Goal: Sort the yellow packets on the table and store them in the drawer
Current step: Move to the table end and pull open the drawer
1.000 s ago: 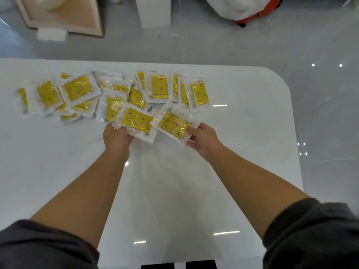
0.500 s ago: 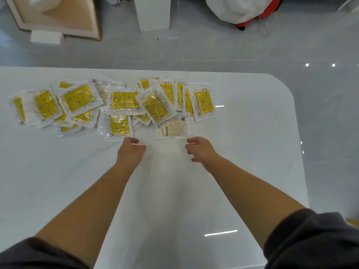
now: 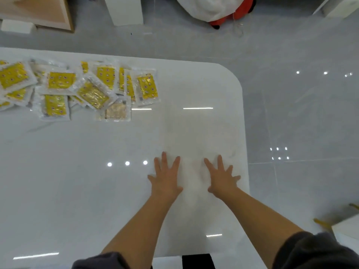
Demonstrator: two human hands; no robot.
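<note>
Left hand (image 3: pixel 166 176) and right hand (image 3: pixel 221 176) flat on the white table (image 3: pixel 77 191) at about 5 o'clock, fingers splayed, palms down, nothing held. Side by side, slightly apart, near the table's right edge. Yellow packets (image 3: pixel 93 94) heaped in an overlapping spread at 10 to 11 o'clock, well apart from both hands. One packet (image 3: pixel 117 112) face down at the heap's near edge, pale back showing. Dark sleeves (image 3: pixel 310 251) at the bottom.

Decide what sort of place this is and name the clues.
Probably an indoor workroom or studio: a glossy white table strewn with yellow packets, a grey tiled floor, and a framed board lying on it.
</note>
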